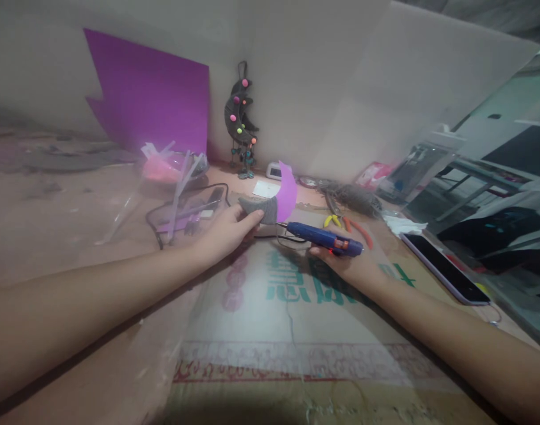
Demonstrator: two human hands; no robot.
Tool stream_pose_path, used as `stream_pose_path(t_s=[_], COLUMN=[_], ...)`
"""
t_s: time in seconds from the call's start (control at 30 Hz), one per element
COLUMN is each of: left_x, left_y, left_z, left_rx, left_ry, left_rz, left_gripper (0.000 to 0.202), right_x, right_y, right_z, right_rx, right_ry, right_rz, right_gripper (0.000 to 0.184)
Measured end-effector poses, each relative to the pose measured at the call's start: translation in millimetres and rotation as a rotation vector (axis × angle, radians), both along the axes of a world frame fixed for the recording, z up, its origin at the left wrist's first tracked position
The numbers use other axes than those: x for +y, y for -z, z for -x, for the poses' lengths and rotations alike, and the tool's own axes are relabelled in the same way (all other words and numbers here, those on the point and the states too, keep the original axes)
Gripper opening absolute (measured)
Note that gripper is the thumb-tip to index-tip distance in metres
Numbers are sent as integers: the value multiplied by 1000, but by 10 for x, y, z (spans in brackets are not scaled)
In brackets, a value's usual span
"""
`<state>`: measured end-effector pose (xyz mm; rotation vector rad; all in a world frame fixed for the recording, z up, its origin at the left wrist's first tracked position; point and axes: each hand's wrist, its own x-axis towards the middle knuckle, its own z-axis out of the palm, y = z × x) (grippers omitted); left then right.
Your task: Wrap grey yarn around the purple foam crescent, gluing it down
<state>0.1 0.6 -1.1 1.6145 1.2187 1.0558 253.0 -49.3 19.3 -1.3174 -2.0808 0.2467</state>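
Observation:
My left hand [240, 224] pinches a crescent-shaped purple piece [288, 192] by its lower part, which is wrapped in grey yarn [269, 210]. The crescent's upper part shows bare purple. In my right hand [347, 262] is a blue glue gun [321, 236], its fingers closed around the handle and a small red light glowing near them. The metal nozzle points left and meets or nearly meets the edge of the yarn wrapping; I cannot tell whether they touch. A thin strand of yarn hangs below the nozzle.
A finished grey moon ornament [238, 121] with coloured pompoms stands against the wall beside purple card [163, 94]. Behind my right hand lie orange-handled pliers [361, 230] and a grey yarn bundle [356, 198]. A phone [445, 268] lies at the right; printed cardboard [252, 324] covers the table's middle.

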Motion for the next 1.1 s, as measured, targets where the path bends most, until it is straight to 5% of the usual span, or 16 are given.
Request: stream_pose_path(t_s=[0.23, 1.1], left_x=[-18, 10], left_y=[-30, 6], left_z=[-12, -1], left_rx=[-27, -23], left_ry=[4, 45], left_rz=[26, 18], left_gripper=[33, 37], right_x=[18, 21], right_y=[0, -12], right_z=[-3, -26], right_rx=[-51, -160], right_ry=[6, 14], right_rz=[-115, -109], right_gripper=[20, 26])
